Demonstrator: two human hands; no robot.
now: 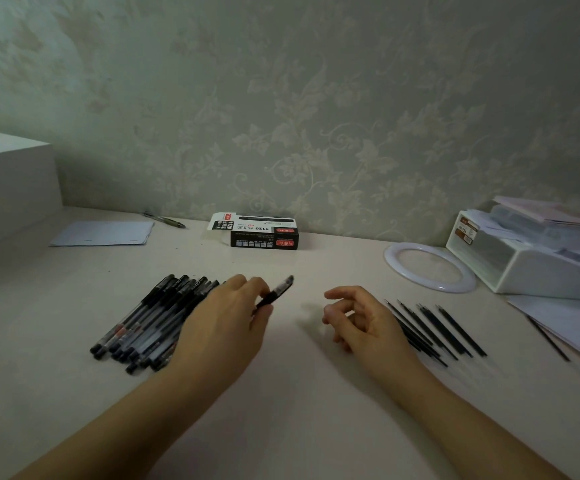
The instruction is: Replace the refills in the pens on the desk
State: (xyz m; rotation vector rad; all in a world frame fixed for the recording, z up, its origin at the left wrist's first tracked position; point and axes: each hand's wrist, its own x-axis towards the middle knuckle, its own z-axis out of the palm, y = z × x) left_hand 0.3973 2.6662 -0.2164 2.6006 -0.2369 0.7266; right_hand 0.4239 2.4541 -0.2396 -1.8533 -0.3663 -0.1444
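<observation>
Head view: your left hand [226,317] pinches a black pen [274,292] between the fingertips, the fingers curled round its lower half. The pen is tilted, its capped end pointing up and to the right, lifted clear of the desk [299,393]. Directly under and to the left of that hand lies the pile of pens [153,317] — black-capped, clear-barrelled, lying roughly parallel, partly hidden by your wrist.

Your right hand [357,320] holds nothing; its fingers are loosely curled, the thumb and forefinger apart, and it hovers just above the desk, near the pen's free end but not touching it. Just beside that hand, on its right, the loose refills [434,327] lie fanned out on the desk — thin dark rods, slightly blurred; some pass behind the hand.

Farther back, against the wall, a black pen box [264,233] sits with its flap open. To the left lie a sheet of paper [104,233] and a single pen [163,220]. To the right are a white ring [454,285], a white tray [541,271] of papers, and loose papers [565,323] with one more thin dark rod on them.
</observation>
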